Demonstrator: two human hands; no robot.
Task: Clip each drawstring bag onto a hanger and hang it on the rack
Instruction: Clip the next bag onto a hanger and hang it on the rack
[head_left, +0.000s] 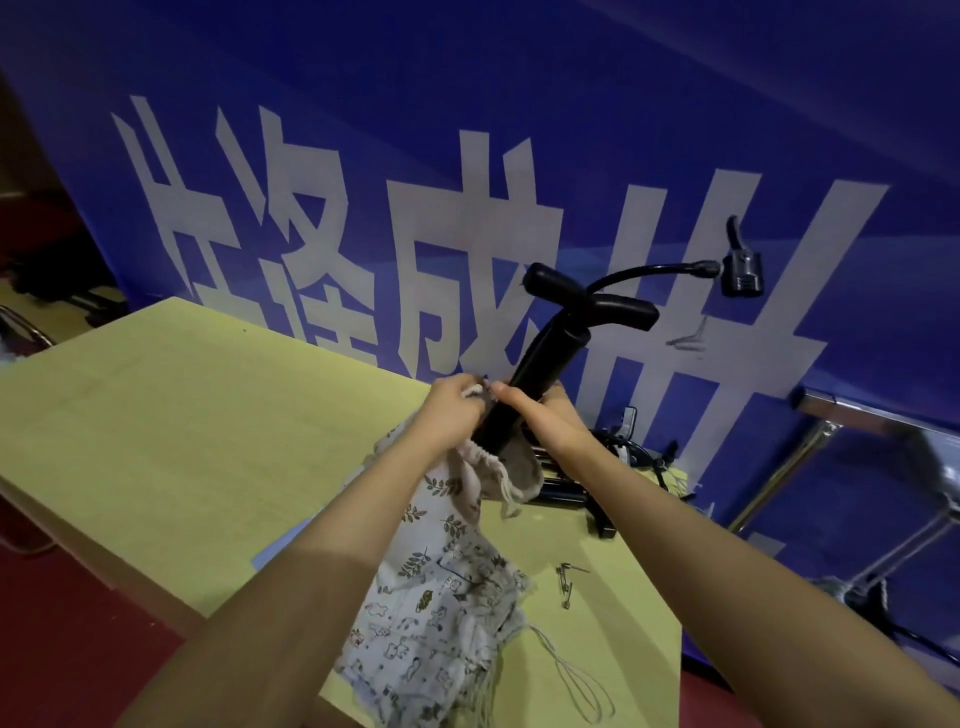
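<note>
I hold a black hand air pump (545, 358) tilted, its lower end inside a beige drawstring bag (511, 465). My left hand (454, 415) pinches the bag's gathered mouth and cord beside the barrel. My right hand (543, 415) is wrapped around the pump's barrel just above the bag. The pump's T-handle (592, 301) and hose with its nozzle (743, 270) stick up above my hands. Under my forearms a pile of printed drawstring bags (441, 613) lies on the yellow table (182, 415). No hanger is in view.
Small metal clips (565, 584) and a loose cord (571, 675) lie on the table near the pile. Black gear and cables (628, 457) sit at the table's back. A chrome rack frame (883, 421) stands to the right, before a blue banner (519, 104).
</note>
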